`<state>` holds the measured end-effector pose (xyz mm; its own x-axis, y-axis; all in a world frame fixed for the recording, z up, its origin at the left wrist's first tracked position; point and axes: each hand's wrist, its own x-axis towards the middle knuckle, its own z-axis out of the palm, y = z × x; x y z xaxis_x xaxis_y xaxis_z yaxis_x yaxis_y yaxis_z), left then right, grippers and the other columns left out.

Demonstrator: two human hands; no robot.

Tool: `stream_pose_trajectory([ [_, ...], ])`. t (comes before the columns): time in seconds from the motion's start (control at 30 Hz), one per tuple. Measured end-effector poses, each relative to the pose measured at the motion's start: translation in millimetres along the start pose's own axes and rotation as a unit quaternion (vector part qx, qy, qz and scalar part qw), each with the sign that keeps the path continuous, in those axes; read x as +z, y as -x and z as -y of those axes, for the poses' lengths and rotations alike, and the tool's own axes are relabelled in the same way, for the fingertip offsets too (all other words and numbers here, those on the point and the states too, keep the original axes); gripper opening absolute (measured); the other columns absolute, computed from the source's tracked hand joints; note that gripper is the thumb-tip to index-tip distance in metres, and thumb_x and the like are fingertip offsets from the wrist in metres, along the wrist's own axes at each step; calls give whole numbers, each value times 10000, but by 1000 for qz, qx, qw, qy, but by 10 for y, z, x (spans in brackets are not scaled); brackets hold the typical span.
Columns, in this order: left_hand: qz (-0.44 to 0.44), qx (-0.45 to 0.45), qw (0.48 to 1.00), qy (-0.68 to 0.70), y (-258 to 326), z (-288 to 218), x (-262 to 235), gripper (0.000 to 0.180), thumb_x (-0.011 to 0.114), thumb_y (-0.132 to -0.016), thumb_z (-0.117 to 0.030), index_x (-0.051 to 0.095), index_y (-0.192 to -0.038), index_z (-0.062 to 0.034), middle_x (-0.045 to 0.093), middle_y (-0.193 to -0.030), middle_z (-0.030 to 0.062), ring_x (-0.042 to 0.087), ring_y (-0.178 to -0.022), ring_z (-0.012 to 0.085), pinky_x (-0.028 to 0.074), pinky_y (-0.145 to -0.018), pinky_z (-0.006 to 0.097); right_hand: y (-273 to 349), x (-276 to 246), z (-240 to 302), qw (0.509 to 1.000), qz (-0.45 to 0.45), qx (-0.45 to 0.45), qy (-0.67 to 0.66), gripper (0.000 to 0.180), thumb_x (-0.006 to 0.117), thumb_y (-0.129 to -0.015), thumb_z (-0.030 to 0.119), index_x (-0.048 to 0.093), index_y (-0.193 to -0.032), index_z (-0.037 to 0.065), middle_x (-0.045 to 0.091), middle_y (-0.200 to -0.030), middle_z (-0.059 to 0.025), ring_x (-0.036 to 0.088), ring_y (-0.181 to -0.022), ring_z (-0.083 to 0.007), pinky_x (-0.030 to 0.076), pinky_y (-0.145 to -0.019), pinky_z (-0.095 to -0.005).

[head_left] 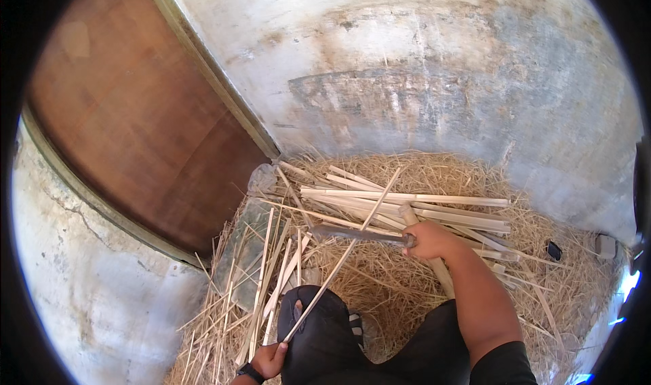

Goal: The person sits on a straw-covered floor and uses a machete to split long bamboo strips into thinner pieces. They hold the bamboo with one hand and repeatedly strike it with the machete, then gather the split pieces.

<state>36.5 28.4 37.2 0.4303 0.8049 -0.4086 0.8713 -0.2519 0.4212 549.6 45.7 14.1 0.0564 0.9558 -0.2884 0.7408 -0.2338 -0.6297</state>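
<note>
The long, thin, pale bamboo strip (pixel 342 249) runs diagonally from the left hand (pixel 269 359), low in the picture beside the knee, up past the blade toward the heap of split pieces. The left hand's grip is closed on the strip's lower end. The right hand (pixel 428 239) is wrapped tightly round the handle of a dull grey, flat-bladed chopping knife (pixel 359 234), whose blade points left and crosses the strip about halfway along it; whether the edge is biting into the strip or only lying on it cannot be told.

The main risk, as I judge it, is the blade slipping. The strip is narrow and springy, held at one end only, so it could twist or bow under pressure, and the edge could skate off toward the knee in dark, torn trousers (pixel 319 324) just below, or down the strip toward the left hand. A split could also run off to one side and snap the strip short.

The footing adds to it: the floor is covered in loose straw-coloured shavings (pixel 420 175) and scattered pale split bamboo slats (pixel 407 205), which may shift under the work. A thicker pale bamboo piece (pixel 441 270) lies under the right forearm and could roll.
</note>
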Motion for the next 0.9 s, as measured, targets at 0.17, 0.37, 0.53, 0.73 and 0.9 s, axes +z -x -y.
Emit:
stream_pose_trajectory([
  [0.17,-5,13,1000,-1,-29,14,11,657,316,-1034,-480,585,-729,36,589,-656,226,595,-625,380,456,-629,457,-70,1,-278,988,-119,80,-61,405,753,-794,323,666,-1073,42,692,-979,-178,655,-951,-350,509,-817,-437],
  [0.37,8,-7,1000,13,-35,31,21,648,328,-1036,-477,587,-740,38,590,-651,207,592,-620,352,456,-631,448,23,-39,-165,993,-77,44,-79,428,760,-786,339,669,-1093,56,691,-1027,-177,656,-962,-344,511,-834,-427],
  [0.53,4,3,1000,27,-12,5,2,642,333,-1035,-473,587,-748,42,586,-653,213,587,-618,354,450,-626,452,23,2,-115,999,-21,24,-24,428,755,-789,341,671,-1116,77,694,-1018,-176,656,-963,-349,510,-844,-431],
  [0.73,0,18,1000,11,-36,0,-5,632,334,-1037,-460,588,-754,44,586,-655,222,590,-619,362,450,-622,450,-94,32,-374,987,-133,75,-46,434,771,-793,353,673,-1085,47,694,-991,-165,659,-926,-324,500,-798,-424],
  [0.9,6,-2,1000,16,-30,90,39,633,330,-1037,-467,587,-754,38,586,-652,212,588,-615,353,456,-624,436,1,-17,-226,994,-57,49,-77,437,767,-782,352,671,-1107,76,691,-1005,-178,655,-958,-343,509,-829,-425],
])
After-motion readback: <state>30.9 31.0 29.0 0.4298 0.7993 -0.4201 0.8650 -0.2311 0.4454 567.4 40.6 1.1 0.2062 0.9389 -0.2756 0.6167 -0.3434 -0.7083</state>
